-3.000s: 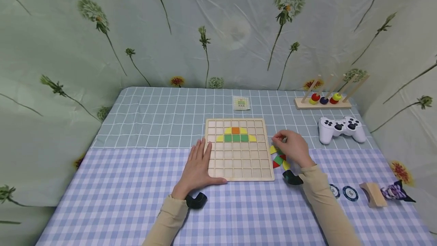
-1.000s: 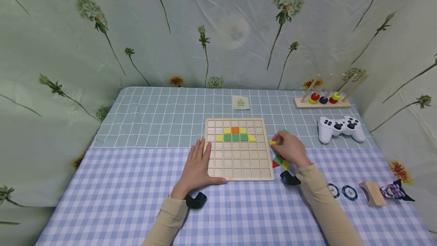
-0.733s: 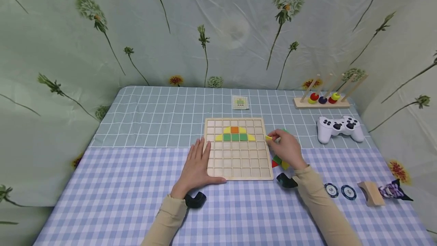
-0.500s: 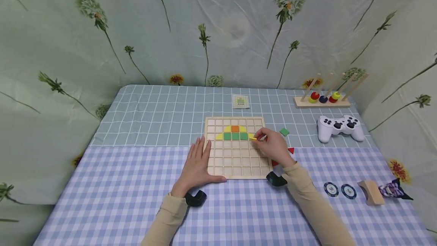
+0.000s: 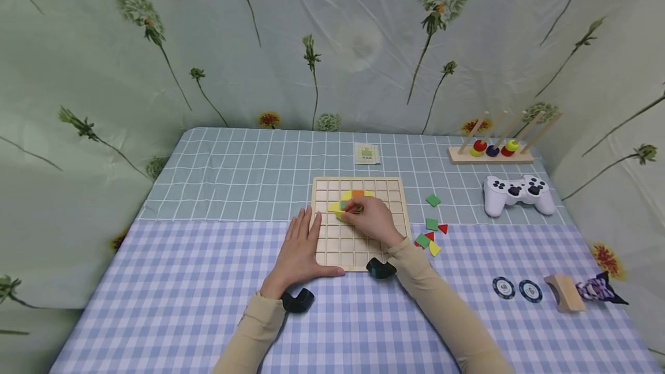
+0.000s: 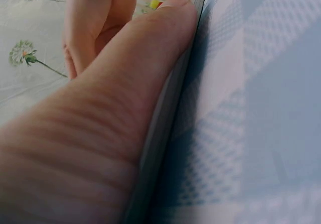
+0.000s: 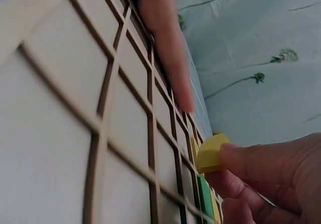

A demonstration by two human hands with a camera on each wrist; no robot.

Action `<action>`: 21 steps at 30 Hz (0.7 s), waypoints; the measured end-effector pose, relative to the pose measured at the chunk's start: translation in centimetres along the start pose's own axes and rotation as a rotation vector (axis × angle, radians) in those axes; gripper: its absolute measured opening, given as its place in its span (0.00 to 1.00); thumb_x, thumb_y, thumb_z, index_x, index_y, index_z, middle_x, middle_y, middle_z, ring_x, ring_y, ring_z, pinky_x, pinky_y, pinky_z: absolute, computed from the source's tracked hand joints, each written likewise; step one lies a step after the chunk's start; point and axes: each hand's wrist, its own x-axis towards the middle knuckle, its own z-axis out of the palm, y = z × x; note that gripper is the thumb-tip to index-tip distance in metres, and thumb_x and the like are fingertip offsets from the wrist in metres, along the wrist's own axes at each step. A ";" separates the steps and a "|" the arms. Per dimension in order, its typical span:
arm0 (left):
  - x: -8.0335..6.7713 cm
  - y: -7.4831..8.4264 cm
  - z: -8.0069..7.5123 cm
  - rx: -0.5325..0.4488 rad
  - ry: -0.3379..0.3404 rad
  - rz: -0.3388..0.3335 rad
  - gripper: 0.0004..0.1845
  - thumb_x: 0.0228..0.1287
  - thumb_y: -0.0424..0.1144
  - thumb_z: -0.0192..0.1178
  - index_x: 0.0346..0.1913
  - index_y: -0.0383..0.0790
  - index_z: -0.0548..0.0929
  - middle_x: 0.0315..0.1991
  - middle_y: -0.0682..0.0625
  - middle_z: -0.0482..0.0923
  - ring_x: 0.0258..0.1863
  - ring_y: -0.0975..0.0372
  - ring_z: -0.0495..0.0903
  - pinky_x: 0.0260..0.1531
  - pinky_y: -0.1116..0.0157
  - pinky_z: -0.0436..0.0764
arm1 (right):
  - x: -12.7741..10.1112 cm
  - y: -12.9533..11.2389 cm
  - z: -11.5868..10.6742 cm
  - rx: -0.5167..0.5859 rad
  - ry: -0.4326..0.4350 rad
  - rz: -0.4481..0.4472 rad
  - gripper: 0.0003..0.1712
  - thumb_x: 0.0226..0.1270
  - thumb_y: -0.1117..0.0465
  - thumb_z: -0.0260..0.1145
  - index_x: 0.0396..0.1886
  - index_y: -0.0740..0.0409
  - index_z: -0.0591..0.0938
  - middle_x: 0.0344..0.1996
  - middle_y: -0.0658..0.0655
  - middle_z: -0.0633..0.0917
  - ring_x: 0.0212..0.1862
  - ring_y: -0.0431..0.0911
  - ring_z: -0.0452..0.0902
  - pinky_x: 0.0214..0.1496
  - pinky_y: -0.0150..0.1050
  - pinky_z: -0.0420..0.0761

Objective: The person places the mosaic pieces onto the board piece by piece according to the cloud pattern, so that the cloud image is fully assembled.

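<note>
A wooden grid board lies flat on the table, bearing an orange square tile and several yellow and green tiles, partly hidden by my right hand. Between thumb and fingers that hand pinches a yellow quarter-round tile, just above the board's left-middle cells. My left hand rests at the board's left edge with fingers straight and thumb along the front edge. In the left wrist view the thumb lies against the board's side.
Right of the board lie loose tiles: green squares, red triangles and a yellow piece. A pattern card lies behind it. Farther right are a game controller, a peg stand, round chips and a wooden arch block.
My right hand has picked up the yellow tile from the loose pieces and carried it left across the board, uncovering those pieces. My left hand has stayed in place.
</note>
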 end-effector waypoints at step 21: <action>0.0 -0.2 0.1 -0.001 0.015 0.015 0.71 0.36 0.82 0.54 0.74 0.34 0.46 0.74 0.36 0.36 0.73 0.50 0.32 0.69 0.57 0.33 | 0.4 -0.5 2.0 -0.187 0.012 -0.064 0.06 0.55 0.55 0.72 0.29 0.51 0.85 0.21 0.43 0.77 0.24 0.38 0.70 0.24 0.34 0.69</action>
